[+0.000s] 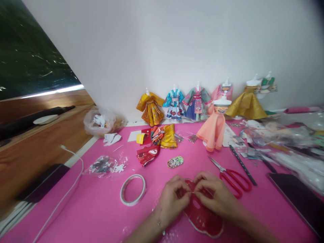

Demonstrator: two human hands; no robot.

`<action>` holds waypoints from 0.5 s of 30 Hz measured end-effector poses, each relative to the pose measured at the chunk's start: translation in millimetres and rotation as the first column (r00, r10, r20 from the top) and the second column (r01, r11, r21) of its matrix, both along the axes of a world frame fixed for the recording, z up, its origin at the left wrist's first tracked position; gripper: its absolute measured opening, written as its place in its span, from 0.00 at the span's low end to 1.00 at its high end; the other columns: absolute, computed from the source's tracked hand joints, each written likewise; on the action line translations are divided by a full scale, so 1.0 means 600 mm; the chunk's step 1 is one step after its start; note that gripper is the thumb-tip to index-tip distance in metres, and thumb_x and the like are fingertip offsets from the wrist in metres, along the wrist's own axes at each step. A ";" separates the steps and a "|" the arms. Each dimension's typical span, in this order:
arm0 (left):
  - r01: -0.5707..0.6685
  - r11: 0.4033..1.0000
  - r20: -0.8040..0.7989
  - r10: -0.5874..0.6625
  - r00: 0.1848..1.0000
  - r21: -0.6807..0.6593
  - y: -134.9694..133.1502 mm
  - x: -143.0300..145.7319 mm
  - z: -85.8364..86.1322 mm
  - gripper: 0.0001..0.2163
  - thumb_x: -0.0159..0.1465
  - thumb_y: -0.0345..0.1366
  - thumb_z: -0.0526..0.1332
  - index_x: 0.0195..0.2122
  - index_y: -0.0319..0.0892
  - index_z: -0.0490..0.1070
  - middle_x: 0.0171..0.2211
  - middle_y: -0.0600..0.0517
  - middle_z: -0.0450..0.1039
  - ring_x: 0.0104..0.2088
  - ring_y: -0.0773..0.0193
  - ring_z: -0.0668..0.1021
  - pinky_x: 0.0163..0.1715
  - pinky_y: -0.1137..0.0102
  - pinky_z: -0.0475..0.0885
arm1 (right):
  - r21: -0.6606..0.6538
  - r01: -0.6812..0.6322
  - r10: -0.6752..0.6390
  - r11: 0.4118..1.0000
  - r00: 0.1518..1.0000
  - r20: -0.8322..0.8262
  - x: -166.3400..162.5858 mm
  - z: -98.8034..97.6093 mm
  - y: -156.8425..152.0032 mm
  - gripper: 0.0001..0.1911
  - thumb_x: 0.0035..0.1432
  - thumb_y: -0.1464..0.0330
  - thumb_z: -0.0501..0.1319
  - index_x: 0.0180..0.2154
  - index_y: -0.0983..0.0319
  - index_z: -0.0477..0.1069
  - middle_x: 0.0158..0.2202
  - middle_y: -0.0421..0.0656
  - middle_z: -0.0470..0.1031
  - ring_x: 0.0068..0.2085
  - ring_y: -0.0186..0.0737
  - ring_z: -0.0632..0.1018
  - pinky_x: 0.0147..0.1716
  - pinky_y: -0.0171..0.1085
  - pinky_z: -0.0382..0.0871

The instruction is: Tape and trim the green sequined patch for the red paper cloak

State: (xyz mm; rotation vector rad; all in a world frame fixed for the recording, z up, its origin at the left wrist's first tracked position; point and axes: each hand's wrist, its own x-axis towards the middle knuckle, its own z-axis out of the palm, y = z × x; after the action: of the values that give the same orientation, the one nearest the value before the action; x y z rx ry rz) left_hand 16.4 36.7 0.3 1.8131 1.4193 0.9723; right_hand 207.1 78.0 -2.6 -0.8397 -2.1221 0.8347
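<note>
Pink tabletop (103, 209); both hands (172, 199) (216, 194) pinch red fabric (209, 217), marks (200, 221) seemingly illegible.

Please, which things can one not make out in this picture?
Head view:
Red piece: upper sides, hidden by left hand and right hand.
Pink dress: lower front, hidden by peach dress.
Dark slab: one end, cut off by right edge.
Plastic bags at right: contents, blurred.

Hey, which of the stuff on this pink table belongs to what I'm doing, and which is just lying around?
Likely in the job:
red fabric piece with pale edging, pinched by your left hand and right hand

Seemingly just lying around, since neither hand holds them:
red-handled scissors
white tape roll
speckled oval case
dotted black stick
</note>
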 end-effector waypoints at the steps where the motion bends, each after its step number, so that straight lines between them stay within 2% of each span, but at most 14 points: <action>1: -0.002 0.999 -0.053 0.004 0.999 0.039 -0.002 -0.001 0.002 0.07 0.57 0.22 0.60 0.28 0.40 0.74 0.30 0.51 0.72 0.30 0.64 0.73 0.29 0.72 0.66 | 0.000 0.007 -0.007 1.000 1.000 -0.004 0.001 0.000 0.001 0.08 0.57 0.74 0.60 0.29 0.58 0.76 0.35 0.43 0.77 0.40 0.43 0.79 0.39 0.42 0.73; 5: 0.017 0.983 -0.304 0.040 0.952 0.182 -0.018 -0.004 0.025 0.06 0.60 0.25 0.62 0.31 0.43 0.77 0.34 0.48 0.76 0.35 0.58 0.75 0.39 0.64 0.67 | -0.006 0.096 -0.096 0.995 0.995 -0.029 0.010 -0.011 0.005 0.10 0.63 0.68 0.58 0.34 0.58 0.78 0.36 0.45 0.78 0.40 0.45 0.79 0.42 0.44 0.73; 9: -0.061 0.968 -0.484 0.176 0.857 0.244 -0.032 -0.028 0.069 0.08 0.66 0.29 0.59 0.32 0.44 0.78 0.35 0.49 0.76 0.35 0.59 0.75 0.39 0.63 0.66 | -0.032 0.127 -0.127 0.991 0.992 -0.026 0.015 -0.026 0.007 0.10 0.65 0.64 0.58 0.34 0.57 0.78 0.37 0.45 0.78 0.41 0.45 0.79 0.43 0.43 0.73; 12: -0.231 0.947 -0.609 0.322 0.725 0.225 -0.016 -0.099 0.107 0.07 0.66 0.29 0.61 0.32 0.44 0.78 0.38 0.50 0.76 0.38 0.59 0.77 0.40 0.64 0.68 | -0.033 0.121 -0.121 0.992 0.993 -0.010 0.016 -0.030 0.007 0.11 0.65 0.63 0.58 0.35 0.56 0.78 0.38 0.44 0.78 0.41 0.45 0.80 0.43 0.43 0.73; 15: -0.424 0.882 -0.679 0.440 0.588 0.204 0.017 -0.209 0.136 0.07 0.67 0.28 0.60 0.36 0.41 0.78 0.42 0.47 0.76 0.39 0.58 0.78 0.44 0.62 0.71 | -0.028 0.139 -0.140 0.990 0.990 -0.008 0.015 -0.029 0.006 0.11 0.64 0.62 0.58 0.33 0.55 0.78 0.37 0.44 0.79 0.40 0.45 0.80 0.42 0.42 0.73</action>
State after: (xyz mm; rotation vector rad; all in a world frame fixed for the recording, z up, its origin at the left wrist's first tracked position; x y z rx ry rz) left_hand -108.8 47.0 81.9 1.9993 2.4358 0.4680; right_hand 215.9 81.4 -20.0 -0.9840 -2.0211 0.7948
